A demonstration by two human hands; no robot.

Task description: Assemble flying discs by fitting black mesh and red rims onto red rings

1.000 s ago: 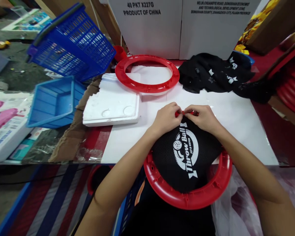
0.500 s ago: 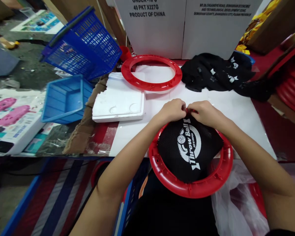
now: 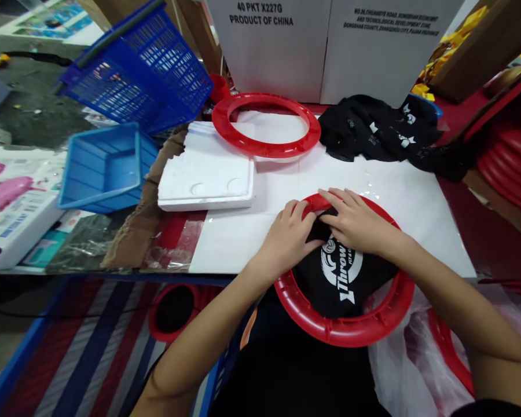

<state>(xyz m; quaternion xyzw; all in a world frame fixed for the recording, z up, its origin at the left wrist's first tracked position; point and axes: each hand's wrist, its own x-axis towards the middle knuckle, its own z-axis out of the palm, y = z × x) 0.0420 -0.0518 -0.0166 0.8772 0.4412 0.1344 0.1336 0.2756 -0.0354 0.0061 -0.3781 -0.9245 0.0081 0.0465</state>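
Note:
A red plastic ring (image 3: 349, 335) lies tilted over the table's front edge, close to my body. Black mesh fabric (image 3: 316, 284) printed with white "Throw" lettering spans its inside. My left hand (image 3: 289, 237) grips the ring's upper left, fingers curled over the rim and thumb on the fabric. Across the top, my right hand (image 3: 356, 223) holds rim and cloth, with its fingers stretched along the rim and its thumb at the mesh. Fingertips of both hands nearly meet. The cloth's top edge is partly hidden under them.
Behind lie another red ring (image 3: 267, 149), a white foam block (image 3: 208, 179) and a heap of black printed mesh (image 3: 351, 133). Blue baskets (image 3: 143, 69) and a light-blue bin (image 3: 99, 191) stand left. White cartons (image 3: 278, 63) close off the back; red rings (image 3: 510, 168) are stacked right.
Both hands have gone from pinching the fabric at the ring's top to spreading over rim and cloth. The view has shifted slightly, and the ring's top now lies lower under the hands.

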